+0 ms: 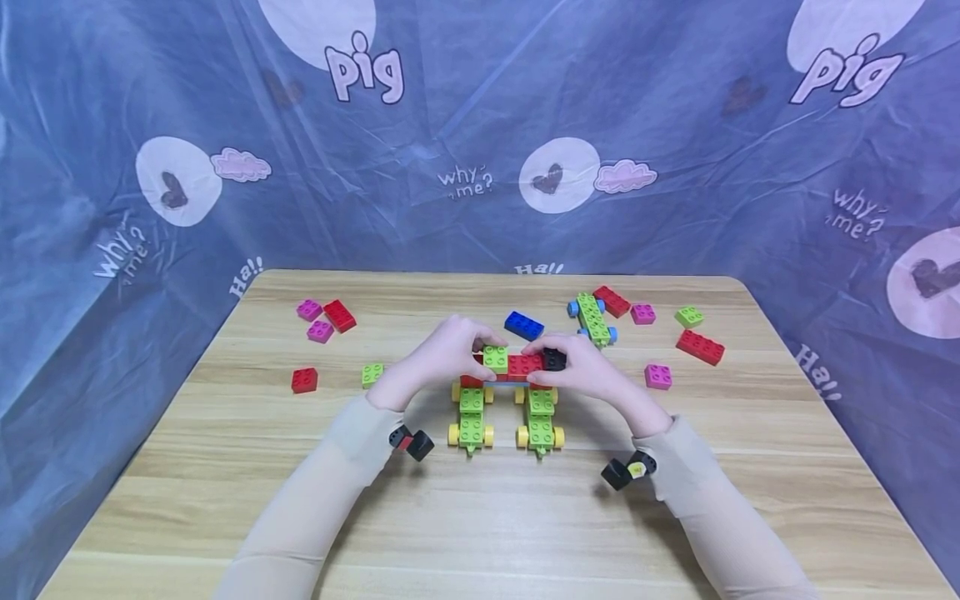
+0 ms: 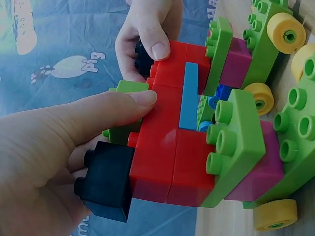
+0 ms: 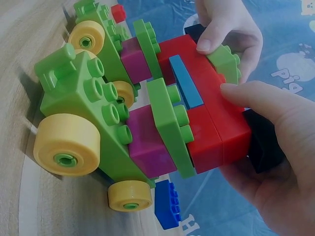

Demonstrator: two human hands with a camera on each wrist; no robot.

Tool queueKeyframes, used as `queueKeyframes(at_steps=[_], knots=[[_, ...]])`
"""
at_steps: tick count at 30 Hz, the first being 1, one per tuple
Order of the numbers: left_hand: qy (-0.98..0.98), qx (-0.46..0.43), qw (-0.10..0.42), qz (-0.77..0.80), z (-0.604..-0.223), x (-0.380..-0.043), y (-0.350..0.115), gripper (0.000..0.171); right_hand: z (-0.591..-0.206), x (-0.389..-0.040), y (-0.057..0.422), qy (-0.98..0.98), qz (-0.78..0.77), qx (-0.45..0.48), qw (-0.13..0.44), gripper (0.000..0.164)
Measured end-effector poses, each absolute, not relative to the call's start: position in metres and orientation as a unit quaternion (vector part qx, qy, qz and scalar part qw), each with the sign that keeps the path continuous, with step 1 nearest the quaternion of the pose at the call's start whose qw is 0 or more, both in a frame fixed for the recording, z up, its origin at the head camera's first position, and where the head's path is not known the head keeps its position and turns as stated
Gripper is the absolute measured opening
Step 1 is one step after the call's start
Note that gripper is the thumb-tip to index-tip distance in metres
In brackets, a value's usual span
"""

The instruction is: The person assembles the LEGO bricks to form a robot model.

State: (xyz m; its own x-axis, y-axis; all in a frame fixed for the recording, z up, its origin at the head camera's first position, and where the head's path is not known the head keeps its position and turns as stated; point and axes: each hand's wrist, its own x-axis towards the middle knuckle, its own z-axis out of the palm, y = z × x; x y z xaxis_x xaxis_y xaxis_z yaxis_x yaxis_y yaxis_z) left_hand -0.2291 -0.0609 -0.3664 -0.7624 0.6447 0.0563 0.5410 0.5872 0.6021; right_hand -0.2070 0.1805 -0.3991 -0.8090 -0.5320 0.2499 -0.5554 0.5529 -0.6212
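Note:
A building-brick structure (image 1: 525, 367) stands upright near the table's middle on two lime wheeled bases (image 1: 471, 425) with yellow wheels. Magenta bricks (image 3: 150, 142) and lime plates sit above the bases, and red bricks (image 2: 157, 118) bridge them over a thin blue piece (image 2: 189, 98). On top are a lime brick (image 1: 495, 358) in the middle and a black brick (image 2: 106, 182) at each end. My left hand (image 1: 448, 350) grips the upper part around the lime brick, thumb on the near side. With thumb and fingers, my right hand (image 1: 588, 367) holds the red-and-black end.
A lime wheeled base with blue wheels (image 1: 592, 320) and a blue brick (image 1: 524, 325) lie behind the structure. Loose red (image 1: 701, 347), magenta (image 1: 658, 377) and lime bricks (image 1: 372, 375) are scattered left and right on the wooden table (image 1: 495, 533). A blue printed cloth (image 1: 420, 225) hangs behind.

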Motion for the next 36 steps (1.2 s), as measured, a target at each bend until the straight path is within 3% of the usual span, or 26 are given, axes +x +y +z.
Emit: queueKeyframes(at_steps=[19,26,36], knots=[[0.869,0.376,0.074,0.313,-0.372,-0.231,-0.067,0.049,-0.397,-0.205,0.181,-0.880,0.358,0.310,0.015,0.031],[0.859,0.415,0.049,0.295,-0.375,-0.232,-0.072,0.051,-0.398,-0.205,0.182,-0.883,0.354,0.309,0.017,0.031],[0.870,0.386,0.048,0.303,-0.373,-0.230,-0.082,0.050,-0.396,-0.207,0.182,-0.879,0.353,0.320,0.015,0.032]])
